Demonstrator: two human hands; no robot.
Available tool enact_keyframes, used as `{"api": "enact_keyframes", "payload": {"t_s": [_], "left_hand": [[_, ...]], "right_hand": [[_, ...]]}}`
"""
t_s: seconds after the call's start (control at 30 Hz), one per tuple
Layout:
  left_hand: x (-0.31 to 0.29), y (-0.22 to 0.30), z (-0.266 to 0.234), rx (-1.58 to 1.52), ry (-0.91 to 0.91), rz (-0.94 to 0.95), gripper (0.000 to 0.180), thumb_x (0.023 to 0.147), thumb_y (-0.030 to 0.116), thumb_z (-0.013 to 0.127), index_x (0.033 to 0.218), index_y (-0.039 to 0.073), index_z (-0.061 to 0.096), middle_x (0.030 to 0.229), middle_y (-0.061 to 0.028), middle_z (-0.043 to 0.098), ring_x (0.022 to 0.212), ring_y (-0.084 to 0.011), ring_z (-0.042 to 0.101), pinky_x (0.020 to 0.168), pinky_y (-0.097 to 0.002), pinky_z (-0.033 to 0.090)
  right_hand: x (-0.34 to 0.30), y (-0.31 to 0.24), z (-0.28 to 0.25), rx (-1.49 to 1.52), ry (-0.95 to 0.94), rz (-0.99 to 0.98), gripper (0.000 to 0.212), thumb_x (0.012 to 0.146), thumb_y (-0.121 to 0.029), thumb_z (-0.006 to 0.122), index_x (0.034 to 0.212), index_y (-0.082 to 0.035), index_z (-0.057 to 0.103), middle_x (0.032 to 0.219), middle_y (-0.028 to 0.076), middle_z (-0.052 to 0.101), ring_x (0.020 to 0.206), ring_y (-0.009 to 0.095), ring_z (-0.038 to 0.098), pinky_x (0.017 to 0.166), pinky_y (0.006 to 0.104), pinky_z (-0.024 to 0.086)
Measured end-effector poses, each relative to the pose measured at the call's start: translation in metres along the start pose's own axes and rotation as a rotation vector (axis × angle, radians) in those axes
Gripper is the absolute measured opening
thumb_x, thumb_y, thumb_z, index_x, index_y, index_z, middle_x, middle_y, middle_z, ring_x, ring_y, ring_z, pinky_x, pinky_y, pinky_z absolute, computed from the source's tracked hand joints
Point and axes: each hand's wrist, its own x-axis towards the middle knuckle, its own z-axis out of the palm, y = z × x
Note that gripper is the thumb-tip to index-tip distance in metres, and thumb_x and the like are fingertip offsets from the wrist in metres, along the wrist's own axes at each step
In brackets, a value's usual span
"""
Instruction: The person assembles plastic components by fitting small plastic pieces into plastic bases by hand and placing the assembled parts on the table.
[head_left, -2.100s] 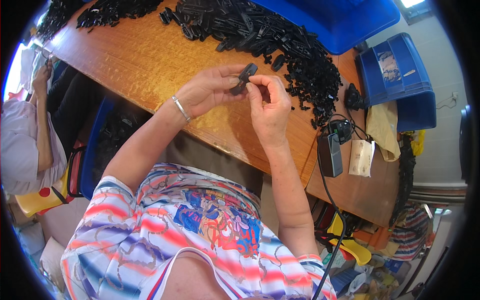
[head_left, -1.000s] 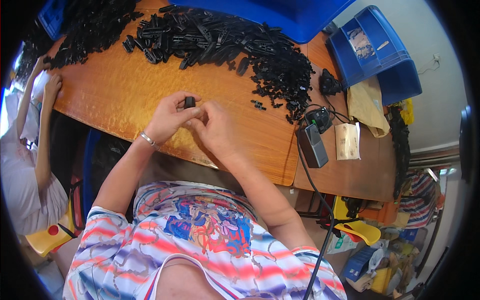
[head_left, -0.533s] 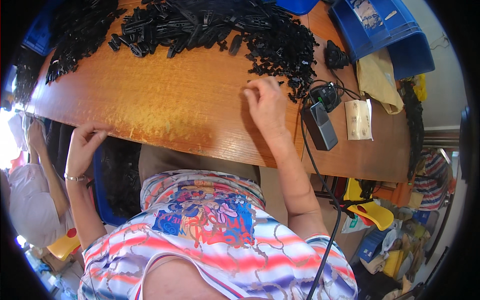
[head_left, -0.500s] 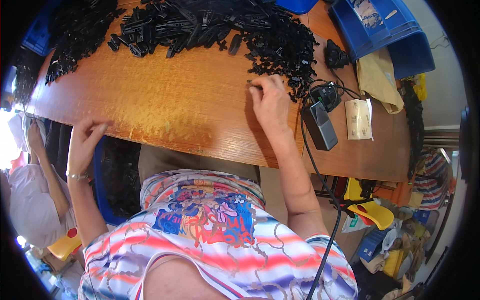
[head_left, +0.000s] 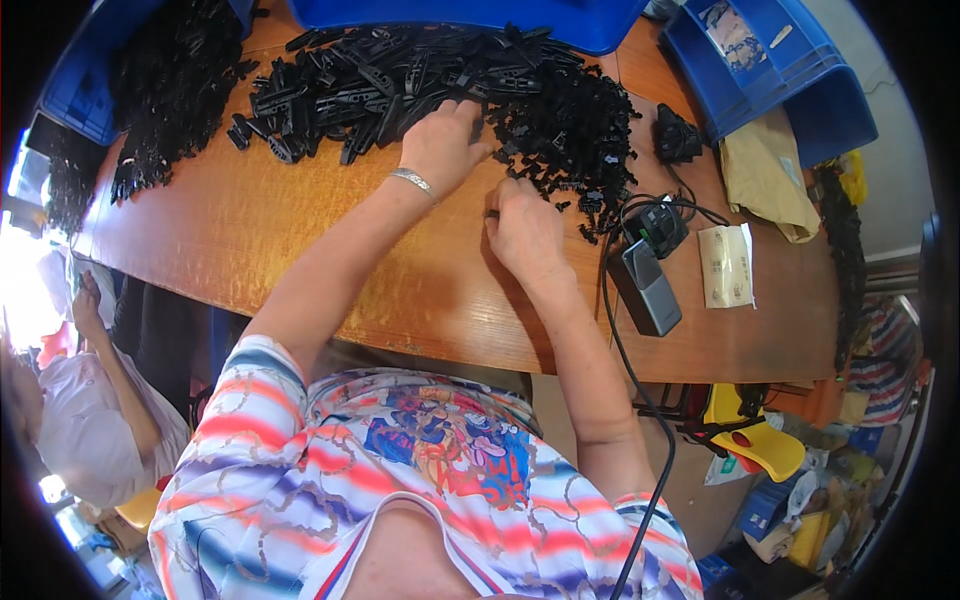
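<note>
My left hand (head_left: 440, 148) is at the near edge of a pile of long black plastic clips (head_left: 375, 85). Its thumb stands apart from the fingers, with dark clip parts behind the gap; the fingertips are partly lost against the black. To its right, my right hand (head_left: 527, 235) is closed in a pinch above the wooden table. A small black plastic piece (head_left: 492, 213) shows at its fingertips, too small to make out well. Just beyond that hand is a heap of small black plastic parts (head_left: 575, 135).
Blue bins (head_left: 470, 12) stand at the back, with another blue bin (head_left: 790, 80) at right. A grey power bank (head_left: 645, 285), black cable and white packet (head_left: 727, 265) are on the table's right. More black parts (head_left: 180, 90) are heaped at left. Another person (head_left: 105, 420) is at far left.
My left hand has swung from the table's left front edge up to the clip pile. My right hand stays pinched near the small parts. The view has shifted slightly.
</note>
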Motion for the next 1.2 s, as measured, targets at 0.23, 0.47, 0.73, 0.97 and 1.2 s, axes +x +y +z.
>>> {"api": "enact_keyframes", "payload": {"t_s": [0.23, 0.47, 0.73, 0.97, 1.2], "left_hand": [[-0.023, -0.025, 0.001, 0.051, 0.049, 0.053, 0.026, 0.09, 0.013, 0.076, 0.114, 0.004, 0.07, 0.109, -0.0151, 0.072, 0.103, -0.0377, 0.07, 0.088, -0.0483, 0.057], [-0.113, -0.048, -0.05, -0.117, 0.095, 0.051, 0.025, 0.089, 0.009, 0.076, 0.114, 0.005, 0.074, 0.102, -0.0142, 0.074, 0.097, -0.0367, 0.07, 0.085, -0.0462, 0.057], [-0.159, -0.069, -0.057, -0.261, 0.141, -0.031, 0.024, 0.088, 0.006, 0.078, 0.112, 0.005, 0.075, 0.103, -0.0135, 0.074, 0.097, -0.0358, 0.07, 0.086, -0.0439, 0.057], [-0.168, -0.084, -0.053, -0.313, 0.156, -0.045, 0.023, 0.086, 0.007, 0.08, 0.109, 0.005, 0.074, 0.105, -0.0121, 0.071, 0.104, -0.0339, 0.068, 0.092, -0.0433, 0.055], [-0.165, -0.084, -0.055, -0.327, 0.113, -0.05, 0.021, 0.086, 0.006, 0.08, 0.107, 0.006, 0.075, 0.107, -0.0117, 0.071, 0.107, -0.0345, 0.066, 0.095, -0.0442, 0.053]], "right_hand": [[0.002, -0.001, -0.003, 0.168, -0.06, -0.086, 0.028, 0.087, -0.014, 0.083, 0.104, -0.002, 0.064, 0.103, 0.022, 0.069, 0.09, 0.044, 0.072, 0.078, 0.0497, 0.058], [-0.002, -0.028, 0.0, 0.394, 0.086, -0.114, 0.023, 0.085, -0.013, 0.085, 0.094, -0.001, 0.067, 0.094, 0.019, 0.07, 0.086, 0.041, 0.069, 0.075, 0.0486, 0.053], [-0.012, -0.07, 0.034, 0.51, 0.067, -0.289, 0.022, 0.082, -0.005, 0.085, 0.091, -0.002, 0.065, 0.09, 0.016, 0.067, 0.08, 0.037, 0.067, 0.069, 0.0455, 0.052], [-0.013, -0.073, 0.039, 0.45, 0.039, -0.307, 0.023, 0.081, -0.001, 0.085, 0.089, -0.003, 0.064, 0.089, 0.015, 0.064, 0.076, 0.035, 0.066, 0.067, 0.0435, 0.051], [-0.011, -0.071, 0.035, 0.481, -0.019, -0.308, 0.02, 0.082, -0.001, 0.085, 0.092, -0.003, 0.067, 0.09, 0.014, 0.065, 0.078, 0.034, 0.067, 0.069, 0.0435, 0.052]]}}
